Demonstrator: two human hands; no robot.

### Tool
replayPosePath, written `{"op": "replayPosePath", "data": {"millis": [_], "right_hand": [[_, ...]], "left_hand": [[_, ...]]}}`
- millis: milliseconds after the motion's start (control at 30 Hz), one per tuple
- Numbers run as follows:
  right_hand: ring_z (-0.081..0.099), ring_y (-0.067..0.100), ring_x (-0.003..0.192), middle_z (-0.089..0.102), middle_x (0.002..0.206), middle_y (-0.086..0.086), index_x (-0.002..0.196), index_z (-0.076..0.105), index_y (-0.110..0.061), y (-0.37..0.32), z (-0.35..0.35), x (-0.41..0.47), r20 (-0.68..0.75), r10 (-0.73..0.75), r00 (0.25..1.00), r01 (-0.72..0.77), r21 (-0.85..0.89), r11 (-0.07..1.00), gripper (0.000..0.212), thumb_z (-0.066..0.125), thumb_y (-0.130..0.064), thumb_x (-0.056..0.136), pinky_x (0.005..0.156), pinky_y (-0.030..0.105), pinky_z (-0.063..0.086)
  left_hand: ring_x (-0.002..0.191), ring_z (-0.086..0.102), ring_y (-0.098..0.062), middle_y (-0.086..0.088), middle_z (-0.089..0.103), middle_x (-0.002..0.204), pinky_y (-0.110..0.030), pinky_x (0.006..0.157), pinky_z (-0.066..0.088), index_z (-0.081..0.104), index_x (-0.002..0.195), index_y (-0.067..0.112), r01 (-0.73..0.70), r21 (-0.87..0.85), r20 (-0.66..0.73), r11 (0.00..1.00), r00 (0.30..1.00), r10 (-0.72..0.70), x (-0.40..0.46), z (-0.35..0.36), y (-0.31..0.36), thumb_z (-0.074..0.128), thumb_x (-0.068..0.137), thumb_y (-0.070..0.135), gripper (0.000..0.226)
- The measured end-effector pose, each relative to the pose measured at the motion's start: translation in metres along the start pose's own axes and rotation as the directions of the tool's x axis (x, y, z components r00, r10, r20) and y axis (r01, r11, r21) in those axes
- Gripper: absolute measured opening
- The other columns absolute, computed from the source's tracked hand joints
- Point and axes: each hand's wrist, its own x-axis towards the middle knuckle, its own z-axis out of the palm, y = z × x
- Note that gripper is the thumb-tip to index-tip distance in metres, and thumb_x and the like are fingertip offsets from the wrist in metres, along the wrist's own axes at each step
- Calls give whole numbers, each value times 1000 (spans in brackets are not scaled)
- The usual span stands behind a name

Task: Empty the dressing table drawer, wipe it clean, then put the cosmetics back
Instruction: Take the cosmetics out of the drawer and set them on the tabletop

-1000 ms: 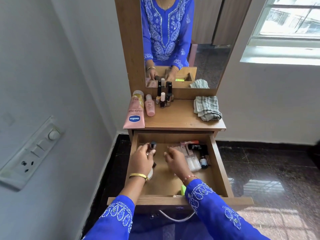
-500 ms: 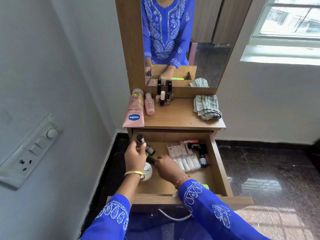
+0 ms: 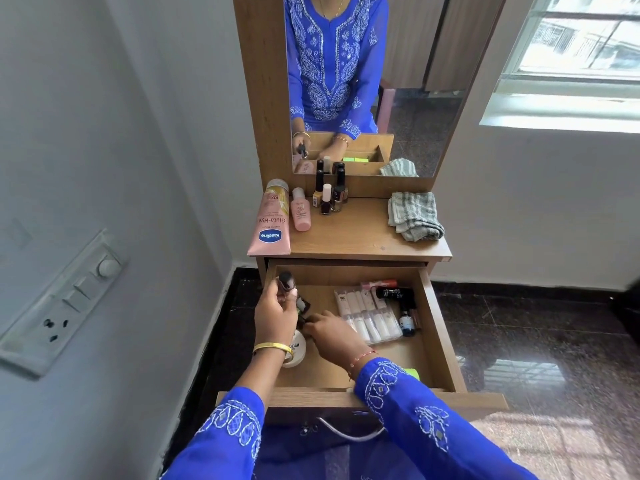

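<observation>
Both hands in drawer [image 3: 440, 327] — left [image 3: 275, 311] gripping bottle [image 3: 286, 281].

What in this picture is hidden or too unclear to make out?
Head view, the only one:
- What the right hand pinches: its own fingers cover the item.
- The round white jar: the left hand and its bangle hide part of the lid, cutting off the label.
- The green object at the drawer front: mostly behind the right sleeve.
- Labels on the nail polish bottles: too small to read.
</observation>
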Motion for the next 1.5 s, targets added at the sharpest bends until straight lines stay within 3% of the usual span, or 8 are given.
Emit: {"op": "replayPosePath", "data": {"millis": [200,467,667,833,1000,1133,1267,1500], "right_hand": [[53,28,101,59,108,15,113,57,-4,1,-3,-2,-62,44,997,-42,37,998,24,47,-13,93,83,36,47],[55,26,91,62,98,12,98,56,-4,-1,-17,-9,-276,179,944,-84,325,942,11,52,-8,89,77,38,47],[58,22,80,63,88,11,89,61,-1,5,-34,-10,-377,310,873,-102,479,872,8,61,-4,81,70,26,44],[48,-5,65,59,83,-4,93,67,-9,14,-74,-2,-477,329,815,-8,559,829,19,64,2,78,64,2,40],[63,16,83,68,97,6,99,65,-9,34,-126,16,-533,329,780,12,538,843,19,64,-2,81,75,23,53],[60,19,75,68,91,8,97,65,-7,59,-163,37,-552,365,749,-51,502,863,18,62,-2,81,66,23,48],[51,17,69,65,78,8,82,63,-5,87,-187,51,-591,385,709,-106,451,886,10,60,2,76,62,25,39],[63,35,86,69,90,18,94,62,-3,132,-200,72,-474,449,758,-249,426,870,22,51,5,76,78,40,51]], "left_hand": [[93,62,-26,-12,66,103,-25,75,43,57,113,6,-10,23,13,1000,1000,10,-1,0,1,57,88,18,27],[87,62,-23,-9,66,95,-26,72,43,59,105,9,8,4,52,1000,999,-8,-2,-1,2,58,87,18,20],[91,61,-19,-5,61,101,-32,80,49,60,112,8,-42,11,106,999,994,41,-4,-1,12,59,87,19,27],[92,62,-19,-9,60,108,-31,84,50,58,115,2,-107,-53,95,993,989,112,10,0,38,60,87,18,32],[96,60,-26,-12,63,105,-28,76,46,59,111,4,-172,-69,46,983,983,176,47,4,78,61,86,21,30],[110,56,-27,-13,59,122,-34,91,48,54,123,6,-186,-27,83,982,979,188,78,17,105,60,86,19,40],[106,57,-33,-18,60,114,-27,91,43,62,114,2,-265,66,141,962,957,253,98,38,126,62,82,9,33],[99,62,-30,-14,69,104,-29,76,46,65,106,9,-191,118,249,975,956,157,116,77,141,64,80,15,26]]}}
